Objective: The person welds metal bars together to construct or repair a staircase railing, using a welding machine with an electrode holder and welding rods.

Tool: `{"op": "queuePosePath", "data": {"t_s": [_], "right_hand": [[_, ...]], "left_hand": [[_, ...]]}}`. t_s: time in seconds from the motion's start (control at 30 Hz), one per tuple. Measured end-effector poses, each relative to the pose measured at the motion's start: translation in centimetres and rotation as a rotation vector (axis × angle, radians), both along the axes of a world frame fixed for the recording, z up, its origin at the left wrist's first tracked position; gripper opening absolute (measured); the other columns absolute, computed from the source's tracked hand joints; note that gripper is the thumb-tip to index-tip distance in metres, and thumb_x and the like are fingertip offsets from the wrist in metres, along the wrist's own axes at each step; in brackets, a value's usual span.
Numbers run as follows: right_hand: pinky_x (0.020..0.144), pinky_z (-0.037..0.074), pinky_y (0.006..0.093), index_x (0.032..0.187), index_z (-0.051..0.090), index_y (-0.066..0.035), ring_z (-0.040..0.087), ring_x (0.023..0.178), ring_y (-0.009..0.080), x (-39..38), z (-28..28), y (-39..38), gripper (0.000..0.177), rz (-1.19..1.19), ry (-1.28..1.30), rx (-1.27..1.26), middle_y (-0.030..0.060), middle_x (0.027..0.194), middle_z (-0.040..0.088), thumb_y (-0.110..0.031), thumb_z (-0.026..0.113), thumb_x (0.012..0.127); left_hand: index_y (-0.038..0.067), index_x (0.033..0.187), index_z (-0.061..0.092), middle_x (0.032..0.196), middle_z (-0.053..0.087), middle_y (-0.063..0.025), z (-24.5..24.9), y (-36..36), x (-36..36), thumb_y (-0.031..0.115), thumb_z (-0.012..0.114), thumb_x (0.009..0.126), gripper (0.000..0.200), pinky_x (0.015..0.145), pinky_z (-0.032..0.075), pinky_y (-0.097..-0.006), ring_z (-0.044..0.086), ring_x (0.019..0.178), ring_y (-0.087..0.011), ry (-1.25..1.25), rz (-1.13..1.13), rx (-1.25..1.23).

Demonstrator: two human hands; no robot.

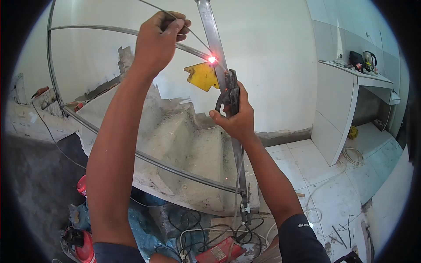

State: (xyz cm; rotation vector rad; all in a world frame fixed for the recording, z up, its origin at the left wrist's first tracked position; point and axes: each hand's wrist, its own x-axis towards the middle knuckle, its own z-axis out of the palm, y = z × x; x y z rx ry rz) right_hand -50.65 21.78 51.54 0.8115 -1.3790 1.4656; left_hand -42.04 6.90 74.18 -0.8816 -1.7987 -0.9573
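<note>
In the head view, the left hand (161, 37) pinched a thin, grey metal rod (199, 39) between thumb and curled fingers. The right hand (239, 120) was wrapped around a black, lever-handled electrode holder (232, 92), its thumb out beside the lever. The rod sloped down to a glowing red-white spot (212, 59), where a grey tubular steel rail (190, 49) met a square, silvery steel post (211, 28). Just below, a yellow, notched flat plate (201, 76) appeared to sit against the post. Rough concrete stairs (169, 144) rose behind; near their bottom edge, black cables (188, 219) and a red, boxy case (220, 250) lay on the floor. A white-tiled bench (333, 96) stood at the right, well apart.

Heat travelling along the rod could have burned the bare left fingers; a loose pinch could have let its tip wander. A knock might have dislodged the plate, and falling sparks could have scorched the cables below.
</note>
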Motion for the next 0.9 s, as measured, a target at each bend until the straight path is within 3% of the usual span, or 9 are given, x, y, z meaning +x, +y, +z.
{"op": "queuePosePath", "data": {"t_s": [0.1,0.2,0.3,0.37,0.9], "right_hand": [[0.067,0.056,0.0282,0.149,0.036,0.003,0.063,0.070,0.0130,0.2,0.0,0.2,0.105,0.001,-0.051,0.023,0.0059,0.090,0.067,-0.033,0.092,0.067],[0.065,0.052,0.0231,0.148,0.039,-0.003,0.056,0.072,0.0072,0.3,-0.1,0.3,0.096,0.023,-0.080,0.033,0.0012,0.094,0.062,-0.020,0.089,0.069],[0.064,0.052,0.0230,0.148,0.039,-0.003,0.056,0.071,0.0071,0.1,-0.1,0.2,0.095,0.027,-0.047,0.024,0.0014,0.094,0.062,-0.021,0.089,0.069],[0.065,0.056,0.0282,0.149,0.036,0.003,0.063,0.068,0.0129,0.2,0.0,0.3,0.107,0.000,-0.077,0.039,0.0049,0.084,0.065,-0.036,0.092,0.067],[0.064,0.055,0.0288,0.149,0.036,0.002,0.062,0.067,0.0129,0.5,0.2,0.3,0.106,-0.023,-0.097,0.049,0.0039,0.081,0.063,-0.036,0.092,0.067]], "left_hand": [[-0.004,0.114,0.063,0.107,0.071,-0.0113,0.5,0.5,-1.2,0.008,0.054,0.104,0.018,0.089,0.058,-0.0298,0.068,0.096,-0.0158,-0.032,0.047,-0.022],[-0.004,0.113,0.064,0.105,0.071,-0.0104,0.6,0.6,-2.0,0.008,0.054,0.104,0.018,0.088,0.057,-0.0294,0.067,0.094,-0.0148,-0.046,0.096,-0.053],[-0.004,0.111,0.064,0.103,0.071,-0.0101,0.6,0.5,-2.4,0.008,0.053,0.104,0.017,0.088,0.057,-0.0294,0.067,0.092,-0.0142,-0.039,0.145,-0.071],[-0.004,0.111,0.064,0.102,0.071,-0.0101,0.6,0.5,-2.6,0.007,0.053,0.104,0.017,0.088,0.057,-0.0294,0.067,0.091,-0.0141,-0.042,0.149,-0.077],[-0.004,0.110,0.064,0.100,0.072,-0.0093,0.9,1.7,-2.6,0.005,0.054,0.103,0.014,0.087,0.057,-0.0301,0.068,0.090,-0.0145,-0.010,0.219,-0.169]]}}
